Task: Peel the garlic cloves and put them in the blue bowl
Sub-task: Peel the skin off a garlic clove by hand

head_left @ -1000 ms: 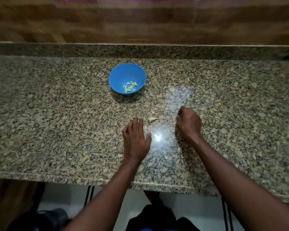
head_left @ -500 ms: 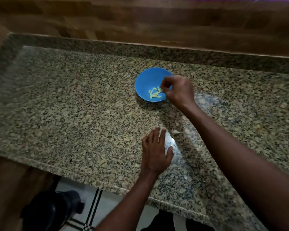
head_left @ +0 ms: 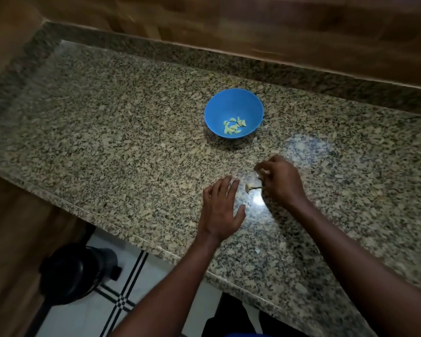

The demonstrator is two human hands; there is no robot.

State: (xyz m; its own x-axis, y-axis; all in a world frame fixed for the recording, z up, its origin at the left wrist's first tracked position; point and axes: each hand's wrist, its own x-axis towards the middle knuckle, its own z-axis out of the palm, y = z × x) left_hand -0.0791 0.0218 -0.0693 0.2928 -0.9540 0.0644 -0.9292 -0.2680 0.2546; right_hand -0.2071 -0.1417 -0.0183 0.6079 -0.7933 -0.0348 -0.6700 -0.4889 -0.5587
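The right hand pinches garlic scraps (skin, probably); the left hand lies flat; next, clearing peels from the counter.

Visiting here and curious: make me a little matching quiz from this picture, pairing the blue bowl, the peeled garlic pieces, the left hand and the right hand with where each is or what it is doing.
Things:
1. blue bowl
2. garlic pieces
3. left hand
4. right hand

States:
A. lying flat on the counter, fingers straight
B. fingers curled, pinching a pale scrap
C. standing on the granite counter, beyond both hands
D. heaped at the bottom of the bowl

Pairs: 1-C, 2-D, 3-A, 4-B
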